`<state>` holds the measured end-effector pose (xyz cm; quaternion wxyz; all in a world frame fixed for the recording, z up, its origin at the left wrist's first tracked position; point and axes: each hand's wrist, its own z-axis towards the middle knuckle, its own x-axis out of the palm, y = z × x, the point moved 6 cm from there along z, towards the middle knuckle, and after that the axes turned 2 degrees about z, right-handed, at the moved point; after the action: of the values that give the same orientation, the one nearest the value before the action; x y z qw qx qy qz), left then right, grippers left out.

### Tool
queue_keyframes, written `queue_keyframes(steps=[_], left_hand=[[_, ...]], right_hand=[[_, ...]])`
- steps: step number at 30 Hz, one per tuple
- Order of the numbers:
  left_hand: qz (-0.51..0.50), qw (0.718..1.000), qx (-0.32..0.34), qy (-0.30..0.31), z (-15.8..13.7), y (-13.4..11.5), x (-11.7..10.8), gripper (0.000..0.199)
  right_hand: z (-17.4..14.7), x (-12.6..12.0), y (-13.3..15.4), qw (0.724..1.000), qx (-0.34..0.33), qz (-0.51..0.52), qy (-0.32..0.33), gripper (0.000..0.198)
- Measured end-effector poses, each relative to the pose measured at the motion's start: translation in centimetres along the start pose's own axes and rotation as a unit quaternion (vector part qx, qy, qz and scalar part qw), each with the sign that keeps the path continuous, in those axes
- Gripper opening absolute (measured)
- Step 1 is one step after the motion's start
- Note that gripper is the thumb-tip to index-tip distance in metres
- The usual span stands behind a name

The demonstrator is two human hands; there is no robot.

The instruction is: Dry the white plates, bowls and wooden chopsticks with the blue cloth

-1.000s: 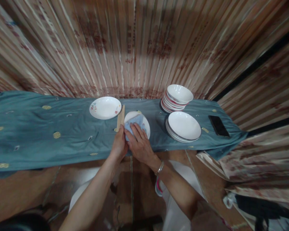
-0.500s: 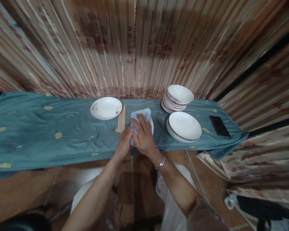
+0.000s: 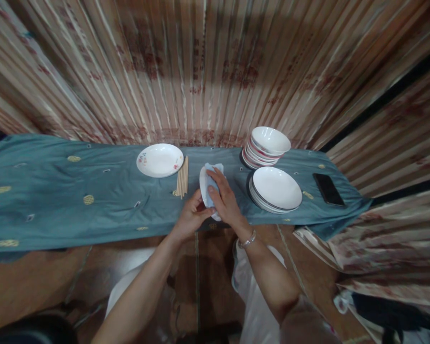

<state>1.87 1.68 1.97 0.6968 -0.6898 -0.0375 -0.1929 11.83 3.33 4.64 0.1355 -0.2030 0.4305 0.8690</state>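
In front of me a white dish (image 3: 202, 185), whether plate or bowl I cannot tell, is tilted up on its side near the table's front edge. My left hand (image 3: 192, 213) grips its lower left rim between thumb and fingers. Pressed against the dish's face is a light blue cloth (image 3: 218, 168), held under the fingers of my right hand (image 3: 226, 199), which covers much of both. Several wooden chopsticks (image 3: 182, 177) lie side by side just left of the hands.
An oval plate with a floral rim (image 3: 159, 161) lies left of the chopsticks. To the right stand a stack of bowls (image 3: 270, 141), a stack of plates (image 3: 277, 188) and a black phone (image 3: 328, 189). A teal cloth (image 3: 57, 191) covers the table; a curtain (image 3: 186, 71) hangs behind it.
The dish has turned from lying under the cloth to standing tilted, its white left side showing. My right hand has shifted slightly right, and my left hand's grip on the rim has opened to view.
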Motion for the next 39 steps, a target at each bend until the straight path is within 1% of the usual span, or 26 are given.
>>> queue_keyframes(steps=[3, 6, 9, 13, 17, 22, 26, 30, 35, 39], left_hand=[[0.031, 0.999, 0.005, 0.008, -0.1, 0.1, 0.5, 0.050], [0.054, 0.998, -0.001, 0.022, -0.4, 0.5, 1.0, 0.051], [0.072, 0.997, -0.001, 0.030, -0.7, 0.8, 1.5, 0.048], [0.101, 0.994, 0.005, 0.044, -1.0, 0.9, 2.0, 0.046], [0.125, 0.990, -0.003, 0.057, -1.2, 1.3, 2.3, 0.040], [0.133, 0.988, 0.000, 0.074, -1.4, 1.5, 2.3, 0.048], [0.131, 0.989, 0.007, 0.075, -1.4, 1.6, 2.1, 0.051], [0.133, 0.989, 0.003, 0.069, -1.4, 1.5, 1.8, 0.052], [0.097, 0.994, -0.020, 0.048, -1.3, 1.4, 1.6, 0.054], [0.080, 0.996, -0.027, 0.040, -1.3, 1.3, 1.5, 0.055]], right_hand=[[-0.3, -0.4, 0.4, 1.000, -0.001, 0.006, 0.024, 0.045], [-0.7, -0.9, 1.0, 0.999, -0.008, -0.001, 0.039, 0.046], [-0.8, -1.4, 1.3, 0.999, -0.014, -0.005, 0.036, 0.045], [-0.4, -1.9, 1.0, 1.000, 0.009, -0.002, 0.019, 0.043], [0.3, -2.7, 0.0, 0.999, 0.045, 0.025, -0.010, 0.041], [1.1, -3.2, -1.9, 0.993, 0.083, 0.074, -0.037, 0.041], [1.3, -2.9, -3.4, 0.989, 0.099, 0.097, -0.050, 0.044], [1.0, -2.3, -4.7, 0.988, 0.103, 0.090, -0.066, 0.050], [0.6, -1.5, -6.4, 0.987, 0.135, 0.071, -0.054, 0.056], [0.1, -1.5, -7.7, 0.984, 0.161, 0.057, -0.040, 0.058]])
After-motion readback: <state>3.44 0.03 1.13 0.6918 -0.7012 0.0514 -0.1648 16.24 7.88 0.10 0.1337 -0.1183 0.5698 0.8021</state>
